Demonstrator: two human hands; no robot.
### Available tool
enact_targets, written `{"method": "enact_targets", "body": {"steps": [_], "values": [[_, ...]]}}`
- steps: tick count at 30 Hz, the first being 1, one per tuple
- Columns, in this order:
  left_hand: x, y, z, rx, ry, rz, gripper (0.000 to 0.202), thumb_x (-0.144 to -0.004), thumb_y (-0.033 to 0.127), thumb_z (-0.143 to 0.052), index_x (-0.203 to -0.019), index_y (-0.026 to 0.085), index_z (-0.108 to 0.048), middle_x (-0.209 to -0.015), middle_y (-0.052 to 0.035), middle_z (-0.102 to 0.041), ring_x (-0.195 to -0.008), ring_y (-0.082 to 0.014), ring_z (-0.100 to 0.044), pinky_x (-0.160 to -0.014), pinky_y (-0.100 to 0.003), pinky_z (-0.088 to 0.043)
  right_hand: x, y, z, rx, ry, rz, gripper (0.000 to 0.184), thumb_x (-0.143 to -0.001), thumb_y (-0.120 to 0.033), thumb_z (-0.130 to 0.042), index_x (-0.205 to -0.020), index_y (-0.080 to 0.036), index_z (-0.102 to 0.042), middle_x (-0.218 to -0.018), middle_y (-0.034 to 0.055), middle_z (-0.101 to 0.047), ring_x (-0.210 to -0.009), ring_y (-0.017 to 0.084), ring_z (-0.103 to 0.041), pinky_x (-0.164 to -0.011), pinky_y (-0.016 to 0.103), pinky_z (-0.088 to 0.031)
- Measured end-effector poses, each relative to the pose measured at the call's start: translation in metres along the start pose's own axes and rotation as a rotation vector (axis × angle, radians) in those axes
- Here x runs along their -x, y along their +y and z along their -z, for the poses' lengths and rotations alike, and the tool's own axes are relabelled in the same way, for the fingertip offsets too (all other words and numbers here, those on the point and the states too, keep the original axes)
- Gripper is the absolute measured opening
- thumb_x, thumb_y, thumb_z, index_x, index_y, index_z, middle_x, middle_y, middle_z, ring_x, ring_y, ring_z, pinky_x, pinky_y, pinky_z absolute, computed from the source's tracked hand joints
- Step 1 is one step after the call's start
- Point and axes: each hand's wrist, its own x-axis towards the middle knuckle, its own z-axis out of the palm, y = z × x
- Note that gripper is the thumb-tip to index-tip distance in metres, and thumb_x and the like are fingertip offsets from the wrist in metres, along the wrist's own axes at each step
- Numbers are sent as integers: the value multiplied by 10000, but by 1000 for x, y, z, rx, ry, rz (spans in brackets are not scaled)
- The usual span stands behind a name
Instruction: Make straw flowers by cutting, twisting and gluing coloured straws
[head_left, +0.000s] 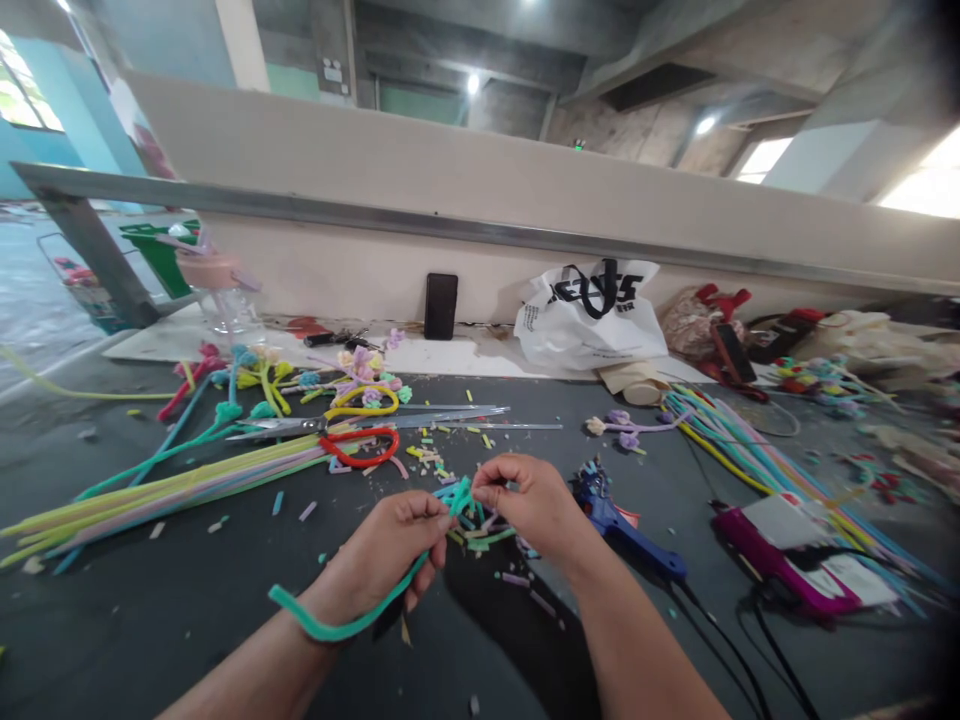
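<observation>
A teal pipe cleaner (352,628) runs through my left hand (401,545), its loose tail curving back across the wrist. Thumb and fingers pinch it close to a bent, looped end (461,497). My right hand (529,500) is closed at that looped end, thumb and forefinger pressed together on it. Just beyond the hands lie scissors (364,450) with one yellow and one red handle. To the right of my right hand rests a blue glue gun (630,530). Small cut pipe cleaner bits (431,455) are scattered around and under the hands.
A bundle of yellow and pink pipe cleaners (187,485) lies at the left, another bundle (739,440) at the right. Behind stand a phone (441,306), a white bag (585,325) and a clear cup (225,310). A magenta device (780,570) with cords lies right.
</observation>
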Motion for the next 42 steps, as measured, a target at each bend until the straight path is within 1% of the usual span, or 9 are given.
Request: {"method": "enact_targets", "body": {"steps": [3,8,13,19,24,29,34,39,42], "values": [[1,2,0,-3,1,7,262,-724,408,-563,-634,175,-488,-408,72,-453,-280,-55,-376,-259,-151,-321,0,1,0,16,-6,-6,81,-675,-153,-582,-621,-185,-633,-590,-27,-612,-573,101,-530,-543,198,-384],[1,0,0,-30,-2,-14,268,-721,429,-549,-645,177,-499,-461,60,-481,-299,-59,-393,-263,-159,-330,-1,1,-2,39,-10,9,60,-669,-158,-591,-624,-182,-624,-593,-28,-612,-584,104,-534,-559,203,-388],[-1,-3,0,-60,8,-9,246,-722,415,-535,-669,177,-508,-507,44,-508,-313,-61,-406,-267,-161,-333,-2,0,-2,57,5,39,53,-664,-153,-607,-620,-182,-614,-612,-23,-620,-608,111,-547,-575,204,-391],[-1,-3,1,-69,11,9,266,-707,438,-550,-694,173,-535,-496,44,-511,-294,-58,-393,-264,-165,-327,-2,1,-3,62,17,55,40,-666,-162,-612,-632,-183,-607,-607,-25,-605,-597,108,-533,-567,202,-391],[0,-2,1,-89,20,15,247,-712,418,-545,-684,173,-529,-494,45,-507,-297,-59,-394,-267,-163,-328,-2,1,-5,56,-10,42,52,-669,-145,-612,-634,-182,-603,-598,-28,-596,-593,104,-529,-568,199,-393],[-2,-5,3,-97,12,3,246,-724,410,-530,-673,169,-524,-499,40,-505,-297,-57,-394,-270,-162,-332,-2,1,-6,81,-14,38,53,-669,-144,-621,-633,-178,-600,-602,-28,-592,-589,100,-532,-564,196,-381],[-2,-2,2,-97,5,-2,222,-726,395,-530,-690,176,-514,-496,49,-495,-312,-61,-408,-261,-151,-335,-1,0,-7,98,-6,54,66,-661,-141,-626,-618,-175,-588,-594,-30,-580,-595,102,-526,-588,207,-380],[-2,-1,1,-84,9,16,199,-732,366,-523,-691,172,-512,-483,51,-492,-300,-58,-399,-253,-148,-330,0,-1,-6,-6,-25,37,59,-653,-123,-611,-634,-174,-587,-614,-30,-569,-605,101,-512,-588,209,-384],[-2,-3,1,-7,-10,12,218,-735,368,-535,-650,170,-497,-459,57,-478,-287,-51,-377,-249,-147,-320,0,1,-3,-148,-33,-31,61,-671,-158,-612,-729,-174,-607,-654,-23,-558,-632,107,-498,-597,215,-392]]}}
